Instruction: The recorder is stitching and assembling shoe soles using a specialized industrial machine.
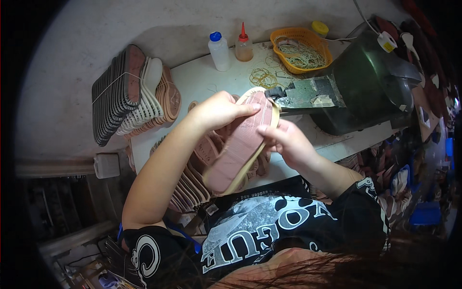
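A pink insole with a pale cream edge strip is held aslant in front of me, its rounded end up by the dark tip of a machine arm. My left hand is closed on the insole's upper left side, thumb flat on the pink face. From the right, my right hand pinches the opposite edge, thumb on top and fingers behind it. Whether the insole touches the machine's tip I cannot tell. Under my left forearm, a row of similar insoles lies on the table, partly hidden.
Bundled grey, white and tan insoles lean at the left wall. Behind stand a blue-capped bottle, a red-nozzled bottle and an orange basket of rubber bands. The dark machine body takes up the table's right side.
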Tool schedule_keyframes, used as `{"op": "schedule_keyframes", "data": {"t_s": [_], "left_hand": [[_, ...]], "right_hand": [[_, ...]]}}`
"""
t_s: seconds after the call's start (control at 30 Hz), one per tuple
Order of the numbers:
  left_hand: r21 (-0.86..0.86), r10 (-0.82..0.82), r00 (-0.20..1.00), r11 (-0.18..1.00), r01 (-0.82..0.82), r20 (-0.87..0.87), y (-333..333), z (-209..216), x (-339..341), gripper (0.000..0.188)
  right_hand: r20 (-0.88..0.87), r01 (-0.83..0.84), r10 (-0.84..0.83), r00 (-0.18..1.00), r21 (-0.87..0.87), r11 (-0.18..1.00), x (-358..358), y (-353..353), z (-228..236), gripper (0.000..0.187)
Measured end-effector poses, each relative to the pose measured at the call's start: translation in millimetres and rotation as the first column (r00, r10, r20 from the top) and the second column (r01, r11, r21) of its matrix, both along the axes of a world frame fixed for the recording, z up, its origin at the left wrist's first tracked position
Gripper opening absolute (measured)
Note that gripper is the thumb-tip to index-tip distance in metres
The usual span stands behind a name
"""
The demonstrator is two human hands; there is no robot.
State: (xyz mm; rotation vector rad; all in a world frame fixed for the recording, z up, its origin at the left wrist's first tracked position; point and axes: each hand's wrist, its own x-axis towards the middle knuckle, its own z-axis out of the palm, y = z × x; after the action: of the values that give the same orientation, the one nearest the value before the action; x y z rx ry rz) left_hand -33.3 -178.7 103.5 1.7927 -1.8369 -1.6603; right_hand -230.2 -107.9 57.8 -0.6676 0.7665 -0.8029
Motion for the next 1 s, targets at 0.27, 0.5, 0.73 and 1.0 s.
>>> {"op": "schedule_keyframes", "data": {"t_s": [0.27, 0.5, 0.73, 1.0], "left_hand": [[0.247, 0.171, 0.959, 0.962, -0.113, -0.227, 31.5, -2.2, -7.0, 0.053], [-0.040, 0.299, 0.887, 0.942, -0.334, -0.352, 45.6, -8.1, -17.9, 0.031], [-0.078, 0.364, 0.855, 0.905, -0.419, -0.369, 33.9, -25.1, -14.0, 0.028], [-0.039, 0.431, 0.867, 0.890, -0.454, -0.251, 12.7, -1.8, -14.2, 0.040]], "right_hand": [[-0.147, -0.093, 0.072, 0.986, -0.140, 0.986, -26.8, -5.5, -2.9, 0.029], [-0.187, -0.019, -0.035, 0.982, -0.278, 0.960, -29.6, -15.0, -25.6, 0.032], [-0.173, -0.368, 0.351, 0.920, -0.075, 0.927, -51.6, 45.0, -35.7, 0.026], [-0.048, 0.030, -0.035, 0.998, -0.110, 0.994, -26.3, 44.7, -20.2, 0.022]]}}
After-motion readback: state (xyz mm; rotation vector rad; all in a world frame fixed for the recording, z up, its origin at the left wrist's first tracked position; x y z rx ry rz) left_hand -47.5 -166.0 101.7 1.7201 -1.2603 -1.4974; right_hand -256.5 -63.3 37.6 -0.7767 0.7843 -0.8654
